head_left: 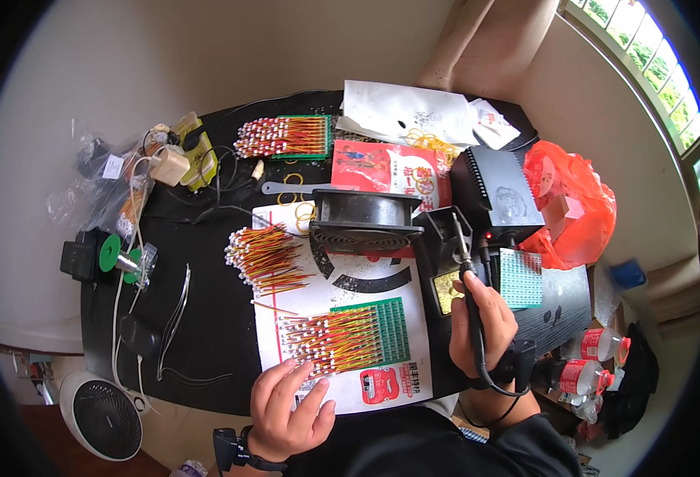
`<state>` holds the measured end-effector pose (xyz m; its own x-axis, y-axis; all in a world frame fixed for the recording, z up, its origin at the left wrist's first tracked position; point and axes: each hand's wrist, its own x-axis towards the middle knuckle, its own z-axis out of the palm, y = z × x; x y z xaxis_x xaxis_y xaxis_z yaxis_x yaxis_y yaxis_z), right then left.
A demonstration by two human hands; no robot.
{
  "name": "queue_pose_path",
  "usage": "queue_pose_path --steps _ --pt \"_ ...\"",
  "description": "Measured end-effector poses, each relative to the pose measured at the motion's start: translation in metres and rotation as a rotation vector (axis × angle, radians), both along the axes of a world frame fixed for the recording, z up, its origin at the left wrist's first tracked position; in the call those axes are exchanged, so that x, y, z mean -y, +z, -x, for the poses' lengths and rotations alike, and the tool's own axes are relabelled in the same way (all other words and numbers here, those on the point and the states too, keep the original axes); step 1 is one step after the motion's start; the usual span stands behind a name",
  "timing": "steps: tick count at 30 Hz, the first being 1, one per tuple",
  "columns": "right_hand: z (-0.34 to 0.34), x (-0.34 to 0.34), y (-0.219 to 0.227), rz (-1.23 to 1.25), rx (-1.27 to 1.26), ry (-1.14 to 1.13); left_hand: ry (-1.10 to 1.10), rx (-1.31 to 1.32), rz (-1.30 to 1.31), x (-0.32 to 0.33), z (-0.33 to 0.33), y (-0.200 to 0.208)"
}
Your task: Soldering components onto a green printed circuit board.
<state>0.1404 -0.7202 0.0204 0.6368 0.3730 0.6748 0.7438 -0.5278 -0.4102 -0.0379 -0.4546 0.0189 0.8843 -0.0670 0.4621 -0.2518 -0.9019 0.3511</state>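
Observation:
My right hand (484, 324) grips a soldering iron (464, 253), its tip up by the iron stand (437, 230) beside the black soldering station (496, 195). With fingers spread, my left hand (288, 413) rests at the near edge of a green circuit board (395, 327). Rows of red and yellow wires (330, 338) with white connector ends lie across that board, pointing left. Whether my left fingertips touch the wire ends I cannot tell. Behind them is a loose pile of similar wires (266, 258) on the white printed sheet (350, 278).
A black fan (366, 219) stands behind the board. Another wired board (302, 137) lies at the back. Bare boards (520, 278) and a red plastic bag (569, 203) sit right. Leftward are a solder spool (119, 256), solder wire (176, 318), cables and a white fan (102, 417).

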Motion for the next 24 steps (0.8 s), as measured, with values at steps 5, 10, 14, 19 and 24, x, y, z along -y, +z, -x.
queue_pose_path --steps 5,10,14,19,24 --pt "0.007 0.003 -0.003 -0.029 -0.146 -0.135 0.138 -0.017 -0.008 -0.015 -0.009 0.011" --pt "0.018 0.015 -0.022 -0.323 -0.181 -0.121 0.379 -0.028 -0.073 -0.054 0.024 0.002" --pt "0.029 0.024 -0.033 -0.363 -0.131 -0.051 0.513 -0.104 -0.091 -0.071 0.058 -0.015" --pt "0.033 0.027 -0.037 -0.397 -0.151 0.036 0.548 -0.171 -0.163 -0.081 0.074 -0.026" --pt "0.039 0.029 -0.042 -0.371 -0.139 -0.091 0.578 -0.099 -0.149 -0.095 0.071 -0.026"
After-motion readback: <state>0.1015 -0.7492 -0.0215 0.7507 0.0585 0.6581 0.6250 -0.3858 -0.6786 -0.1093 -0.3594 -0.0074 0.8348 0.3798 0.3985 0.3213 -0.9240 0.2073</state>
